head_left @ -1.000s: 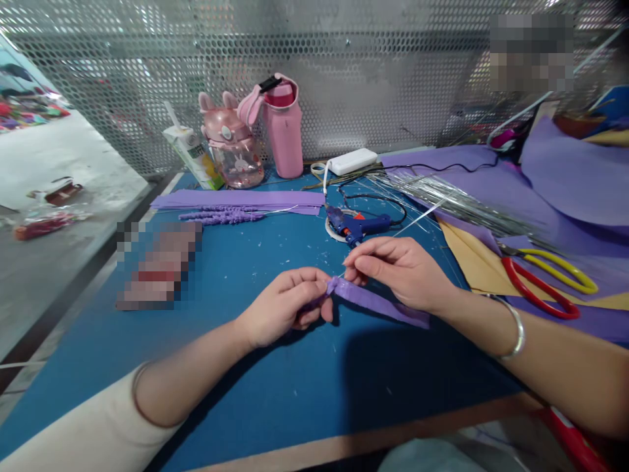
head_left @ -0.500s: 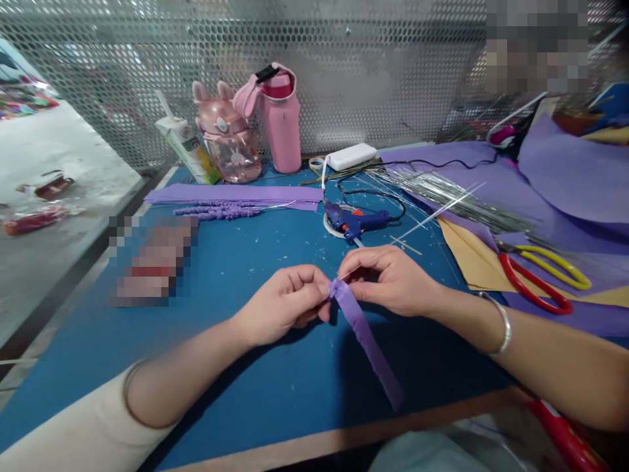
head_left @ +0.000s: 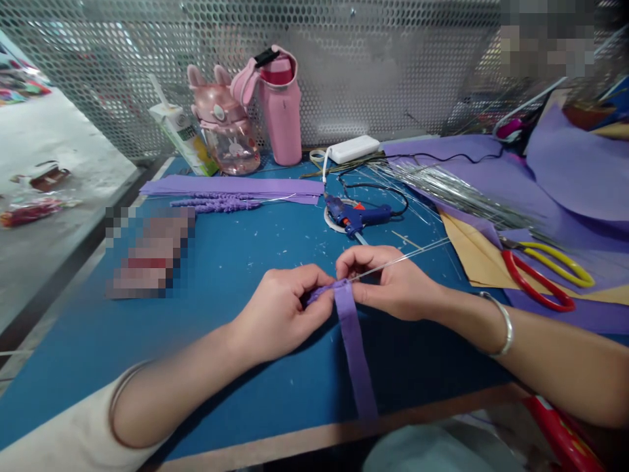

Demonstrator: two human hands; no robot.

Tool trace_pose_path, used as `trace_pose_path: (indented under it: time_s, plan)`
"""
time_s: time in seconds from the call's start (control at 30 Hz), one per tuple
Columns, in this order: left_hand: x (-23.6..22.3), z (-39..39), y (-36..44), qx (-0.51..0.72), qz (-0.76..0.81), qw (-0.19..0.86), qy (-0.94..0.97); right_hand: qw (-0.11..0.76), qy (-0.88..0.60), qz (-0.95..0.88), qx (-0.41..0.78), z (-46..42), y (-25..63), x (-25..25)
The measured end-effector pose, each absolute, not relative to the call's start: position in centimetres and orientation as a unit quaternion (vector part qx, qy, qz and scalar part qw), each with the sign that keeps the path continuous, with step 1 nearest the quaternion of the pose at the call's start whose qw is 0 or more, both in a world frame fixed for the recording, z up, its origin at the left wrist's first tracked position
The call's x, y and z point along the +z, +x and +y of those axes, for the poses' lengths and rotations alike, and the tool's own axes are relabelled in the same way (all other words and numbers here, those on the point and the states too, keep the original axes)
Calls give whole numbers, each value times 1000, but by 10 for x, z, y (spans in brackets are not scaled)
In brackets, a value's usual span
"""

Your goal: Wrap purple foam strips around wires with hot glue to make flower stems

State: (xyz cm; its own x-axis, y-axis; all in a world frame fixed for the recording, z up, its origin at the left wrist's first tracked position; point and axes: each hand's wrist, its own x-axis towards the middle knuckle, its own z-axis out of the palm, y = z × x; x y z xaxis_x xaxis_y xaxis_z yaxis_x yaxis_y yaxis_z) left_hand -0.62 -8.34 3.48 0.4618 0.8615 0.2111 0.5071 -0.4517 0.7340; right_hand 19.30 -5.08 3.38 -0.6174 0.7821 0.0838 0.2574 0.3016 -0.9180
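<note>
Above the blue table my left hand [head_left: 287, 308] pinches a wire stem wrapped in curly purple paper, part of it showing between thumb and fingers. From its end a flat purple paper strip [head_left: 354, 354] hangs down toward the table's front edge. The thin bare wires [head_left: 405, 256] run out to the right, past the fingers of my right hand [head_left: 388, 282]. My right hand is closed close to the strip's top, thumb and fingertips at the wires. Behind the hands lies a blue glue gun [head_left: 356, 215].
Purple paper strips [head_left: 236, 187] and a finished curly purple stem [head_left: 221, 203] lie at the back left. Bottles [head_left: 281, 121] and a drink carton [head_left: 184, 141] stand behind. Scissors [head_left: 538, 282], a wire bundle [head_left: 457, 190] and purple sheets [head_left: 580, 177] lie right.
The purple strip has swung from pointing right to hanging nearly straight down. The wires have turned to point lower on the right. My left hand's grip has shifted, showing more of the wrapped stem.
</note>
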Motion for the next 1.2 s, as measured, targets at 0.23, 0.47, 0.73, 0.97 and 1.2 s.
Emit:
trace_pose_path:
  time_s: [0.23,0.47,0.73,0.97,1.2]
  plan:
    - [35,-87,-4,294,420,284,810,265,-354,-772,457,-55,191,32]
    - [32,-83,-5,283,487,265,783,296,-318,-702,564,-51,190,28]
    - [29,-82,-7,300,459,307,778,344,-345,-653,579,-49,189,30]
    - [29,-78,-2,327,414,560,639,343,-340,-681,550,-50,189,28]
    - [29,-72,-4,308,403,676,534,323,-318,-744,491,-49,192,31]
